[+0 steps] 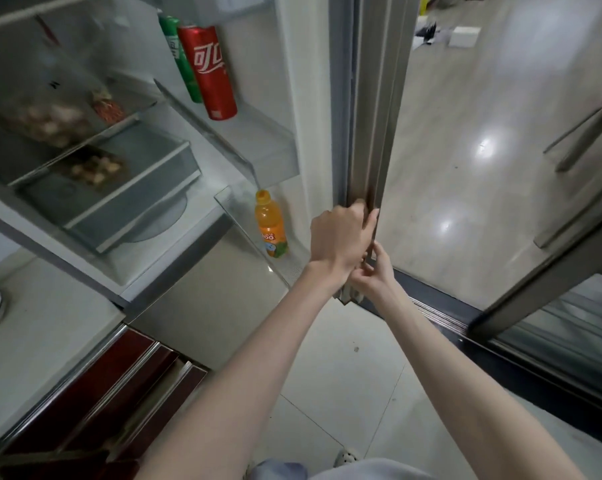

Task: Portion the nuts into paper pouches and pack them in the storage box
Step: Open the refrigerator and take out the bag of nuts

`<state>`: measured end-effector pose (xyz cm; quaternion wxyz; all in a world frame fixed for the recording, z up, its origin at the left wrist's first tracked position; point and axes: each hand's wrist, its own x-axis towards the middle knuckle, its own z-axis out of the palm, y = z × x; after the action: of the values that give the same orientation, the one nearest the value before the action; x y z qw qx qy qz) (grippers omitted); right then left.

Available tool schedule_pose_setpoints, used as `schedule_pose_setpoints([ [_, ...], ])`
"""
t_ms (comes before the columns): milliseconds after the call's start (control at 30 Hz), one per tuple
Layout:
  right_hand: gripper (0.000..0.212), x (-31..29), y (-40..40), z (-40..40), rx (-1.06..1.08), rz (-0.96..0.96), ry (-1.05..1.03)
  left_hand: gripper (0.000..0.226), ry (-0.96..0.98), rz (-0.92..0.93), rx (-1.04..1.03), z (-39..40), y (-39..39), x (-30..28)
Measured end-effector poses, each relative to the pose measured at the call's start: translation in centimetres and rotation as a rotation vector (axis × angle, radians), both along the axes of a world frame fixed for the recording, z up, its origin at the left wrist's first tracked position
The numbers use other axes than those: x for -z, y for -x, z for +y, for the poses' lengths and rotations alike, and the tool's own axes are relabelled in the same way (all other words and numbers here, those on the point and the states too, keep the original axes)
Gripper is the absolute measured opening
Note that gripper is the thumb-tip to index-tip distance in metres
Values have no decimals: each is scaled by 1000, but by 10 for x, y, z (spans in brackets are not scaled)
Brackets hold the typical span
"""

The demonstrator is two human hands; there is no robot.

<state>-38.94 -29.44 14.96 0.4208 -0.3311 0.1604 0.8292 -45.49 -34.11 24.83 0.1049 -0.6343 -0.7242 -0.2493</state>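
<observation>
A: We've got both hands on the edge of the open fridge door [372,109]. Left hand [339,239] is curled tight around it, and the right hand [374,275] pinches the same edge just below.

B: And the nuts? We think that's them in the clear storage box [43,123] on the fridge shelf, well left of our hands, though it's blurry.

A: Risk one: fingers [372,218] wrapped round that edge could get nipped if we swing it shut without letting go.

B: Agreed. Risk two sits in the door racks: the red can [207,72], the green can [180,60] behind it, and the orange bottle [271,225] lower down. A hard swing could topple them.

A: And that box looks tilted on its shelf. A slam might shift it.
</observation>
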Motion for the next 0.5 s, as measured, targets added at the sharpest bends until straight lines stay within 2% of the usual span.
schedule_pose_setpoints([
  [100, 15, -2, -2, 9, 4, -26, -21, 31, 40, -30, 13, -2, 2, 10],
  [200, 26, -3, -4, 7, 53, -15, -74, 32, 52, -152, -9, -18, 20, 22],
  [267, 30, -3, -1, 0, 21, -105, -136, 29, 77, -248, -51, -34, 37, 31],
  [333, 26, 4, 6, -12, -119, -288, -231, 27, 103, -342, -122, -56, 58, 43],
  [500, 17, 42, 24, -57, -700, -649, -394, 18, 77, -737, -298, -125, 116, 76],
])
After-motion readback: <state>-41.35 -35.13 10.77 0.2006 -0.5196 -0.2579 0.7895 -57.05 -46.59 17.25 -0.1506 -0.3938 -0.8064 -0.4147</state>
